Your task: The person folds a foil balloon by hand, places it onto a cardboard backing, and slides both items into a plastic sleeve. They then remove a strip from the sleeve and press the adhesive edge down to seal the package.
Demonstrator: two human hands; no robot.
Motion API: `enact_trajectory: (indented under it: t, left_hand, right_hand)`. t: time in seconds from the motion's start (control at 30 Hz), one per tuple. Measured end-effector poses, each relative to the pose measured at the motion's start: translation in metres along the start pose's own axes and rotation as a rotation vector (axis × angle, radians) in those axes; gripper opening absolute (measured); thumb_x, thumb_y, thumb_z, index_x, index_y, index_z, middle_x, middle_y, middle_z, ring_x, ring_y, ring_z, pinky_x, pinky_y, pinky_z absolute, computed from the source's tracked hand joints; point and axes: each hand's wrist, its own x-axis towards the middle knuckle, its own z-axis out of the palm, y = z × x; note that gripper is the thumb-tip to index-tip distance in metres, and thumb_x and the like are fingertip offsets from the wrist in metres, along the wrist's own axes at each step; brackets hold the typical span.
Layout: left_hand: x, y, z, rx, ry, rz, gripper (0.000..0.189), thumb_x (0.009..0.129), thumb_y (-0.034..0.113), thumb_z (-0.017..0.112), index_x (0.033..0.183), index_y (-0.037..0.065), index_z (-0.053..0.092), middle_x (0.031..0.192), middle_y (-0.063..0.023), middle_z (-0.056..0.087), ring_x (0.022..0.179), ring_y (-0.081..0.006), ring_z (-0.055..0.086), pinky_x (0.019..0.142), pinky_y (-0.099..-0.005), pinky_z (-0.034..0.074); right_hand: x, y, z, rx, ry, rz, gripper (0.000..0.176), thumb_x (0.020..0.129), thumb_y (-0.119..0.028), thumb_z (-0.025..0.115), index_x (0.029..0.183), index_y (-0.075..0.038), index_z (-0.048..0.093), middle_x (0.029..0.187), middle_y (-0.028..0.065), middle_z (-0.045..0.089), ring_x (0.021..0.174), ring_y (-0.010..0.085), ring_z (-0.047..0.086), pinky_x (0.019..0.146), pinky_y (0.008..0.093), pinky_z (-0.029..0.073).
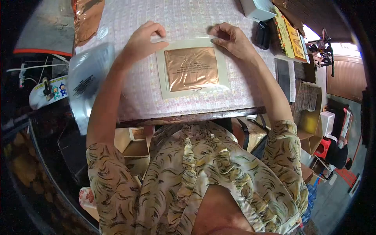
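A copper-coloured foil sheet with small dark print (191, 70) lies on a pale, glossy rectangular backing (224, 72), flat on the table before me. My left hand (145, 40) is over the backing's upper left corner, its thumb near the edge and the forefinger curved well apart from it. At the upper right corner is my right hand (233, 41). Its thumb tip is at the backing's edge, while the bent forefinger stays a little above the thumb. Nothing shows between the fingers of either hand.
A patterned cloth (137, 92) covers the table. Clear plastic bags (91, 78) and crumpled copper foil (89, 19) lie at the left. On the right are a black object (262, 35), a white box (258, 9) and a yellow box (291, 35). Cardboard boxes (309, 113) stand beyond the table's right edge.
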Motion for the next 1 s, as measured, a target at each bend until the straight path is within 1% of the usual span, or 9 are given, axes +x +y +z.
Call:
enact_trajectory:
  t: [0.13, 0.23, 0.43, 0.5, 0.73, 0.83, 0.9, 0.93, 1.0]
  left_hand:
    - [-0.004, 0.006, -0.005, -0.134, -0.149, -0.221, 0.032, 0.087, 0.013, 0.077, 0.117, 0.004, 0.070, 0.096, -0.0044, 0.066, 0.095, -0.0162, 0.064, 0.092, -0.0315, 0.051]
    - [-0.009, 0.005, -0.001, -0.047, -0.037, -0.156, 0.028, 0.089, 0.010, 0.075, 0.117, 0.005, 0.072, 0.089, -0.0037, 0.067, 0.091, -0.0151, 0.065, 0.088, -0.0315, 0.052]
    - [-0.024, 0.015, 0.006, 0.165, 0.030, 0.059, 0.022, 0.092, 0.006, 0.068, 0.113, 0.004, 0.075, 0.098, -0.0085, 0.067, 0.095, -0.0237, 0.065, 0.085, -0.0339, 0.053]
    - [-0.030, 0.012, 0.009, 0.259, 0.034, 0.181, 0.027, 0.090, 0.005, 0.065, 0.116, 0.006, 0.074, 0.103, -0.0091, 0.066, 0.100, -0.0274, 0.065, 0.088, -0.0353, 0.053]
    - [-0.041, 0.016, 0.011, 0.464, 0.092, 0.305, 0.042, 0.083, 0.002, 0.061, 0.123, 0.010, 0.071, 0.107, -0.0035, 0.066, 0.103, -0.0243, 0.064, 0.095, -0.0371, 0.051]
    - [-0.045, 0.021, 0.009, 0.544, 0.083, 0.294, 0.044, 0.083, 0.004, 0.060, 0.125, 0.012, 0.070, 0.111, -0.0031, 0.066, 0.104, -0.0235, 0.064, 0.097, -0.0363, 0.049]
    - [-0.045, 0.030, 0.006, 0.645, 0.033, 0.316, 0.046, 0.083, 0.004, 0.060, 0.127, 0.012, 0.068, 0.113, -0.0021, 0.066, 0.107, -0.0211, 0.062, 0.101, -0.0362, 0.047]
    - [-0.045, 0.032, 0.004, 0.650, 0.038, 0.321, 0.046, 0.083, 0.004, 0.060, 0.127, 0.012, 0.068, 0.113, -0.0021, 0.066, 0.107, -0.0211, 0.062, 0.101, -0.0362, 0.047]
    - [-0.045, 0.036, 0.006, 0.721, 0.047, 0.336, 0.047, 0.083, 0.005, 0.059, 0.130, 0.012, 0.066, 0.113, -0.0012, 0.065, 0.109, -0.0191, 0.061, 0.102, -0.0370, 0.046]
  right_hand:
    - [-0.001, -0.002, -0.002, -0.044, -0.024, 0.066, 0.024, 0.094, 0.003, 0.070, 0.117, -0.003, 0.069, 0.103, -0.0015, 0.069, 0.100, 0.0083, 0.062, 0.091, 0.0253, 0.051]
    - [-0.002, 0.010, -0.004, -0.003, -0.055, 0.002, 0.021, 0.094, 0.003, 0.071, 0.114, -0.003, 0.072, 0.102, -0.0006, 0.068, 0.099, 0.0099, 0.063, 0.090, 0.0257, 0.051]
    - [-0.018, 0.005, 0.009, -0.144, 0.143, -0.129, 0.016, 0.092, 0.002, 0.072, 0.105, -0.003, 0.079, 0.107, 0.0036, 0.068, 0.103, 0.0165, 0.065, 0.092, 0.0284, 0.053]
    - [-0.022, 0.007, 0.013, -0.247, 0.228, -0.272, 0.018, 0.090, 0.001, 0.073, 0.107, -0.003, 0.079, 0.108, 0.0057, 0.069, 0.104, 0.0203, 0.066, 0.092, 0.0298, 0.053]
    - [-0.032, 0.001, 0.013, -0.599, 0.208, -0.423, 0.025, 0.089, 0.000, 0.072, 0.113, -0.004, 0.077, 0.116, 0.0083, 0.070, 0.106, 0.0276, 0.067, 0.092, 0.0352, 0.054]
    - [-0.043, -0.016, 0.017, -0.762, 0.177, -0.406, 0.029, 0.092, -0.006, 0.071, 0.120, -0.005, 0.075, 0.123, 0.0093, 0.069, 0.114, 0.0289, 0.065, 0.102, 0.0404, 0.051]
    - [-0.049, -0.031, 0.022, -1.020, 0.097, -0.321, 0.044, 0.095, -0.022, 0.069, 0.135, -0.004, 0.065, 0.137, 0.0148, 0.062, 0.134, 0.0323, 0.054, 0.118, 0.0478, 0.038]
    - [-0.050, -0.038, 0.032, -1.024, 0.105, -0.325, 0.044, 0.095, -0.022, 0.069, 0.135, -0.004, 0.065, 0.137, 0.0148, 0.062, 0.134, 0.0323, 0.054, 0.118, 0.0478, 0.038]
    - [-0.045, -0.056, 0.068, -1.018, 0.187, -0.241, 0.062, 0.100, -0.040, 0.062, 0.146, 0.000, 0.052, 0.151, 0.0194, 0.051, 0.150, 0.0338, 0.037, 0.126, 0.0528, 0.023]
